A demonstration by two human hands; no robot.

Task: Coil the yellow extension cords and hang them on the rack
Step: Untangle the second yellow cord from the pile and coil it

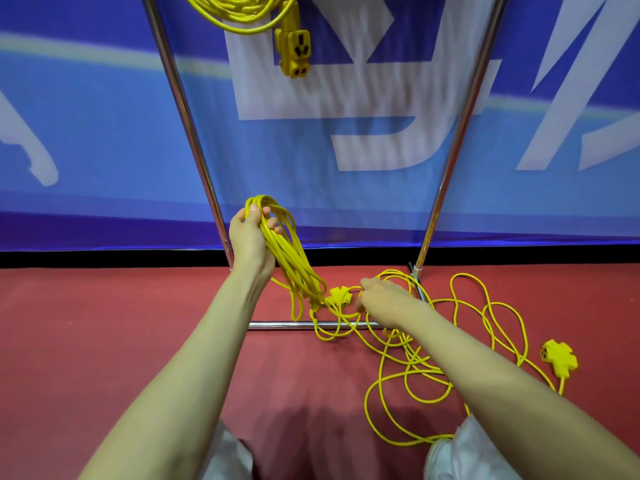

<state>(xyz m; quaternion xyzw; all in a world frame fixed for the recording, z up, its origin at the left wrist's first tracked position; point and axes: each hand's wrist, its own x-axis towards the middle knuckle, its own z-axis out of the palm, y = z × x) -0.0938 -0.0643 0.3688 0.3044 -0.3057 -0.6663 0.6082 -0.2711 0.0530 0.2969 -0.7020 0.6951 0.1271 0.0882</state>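
Observation:
My left hand point(251, 233) grips a coil of yellow extension cord point(294, 261) held up above the floor, its loops hanging down to the right. My right hand point(379, 297) reaches low over the floor and pinches the cord beside a yellow socket head point(339, 296). Loose yellow cord point(433, 341) lies tangled on the red floor to the right, ending in another socket head point(559, 355). A coiled cord point(242, 12) with its socket block point(294, 53) hangs at the top of the rack.
The chrome rack has a left pole point(187, 123), a right pole point(453, 147) and a base bar point(294, 324) on the red carpet point(104, 323). A blue banner point(104, 133) stands behind. My knees show at the bottom edge.

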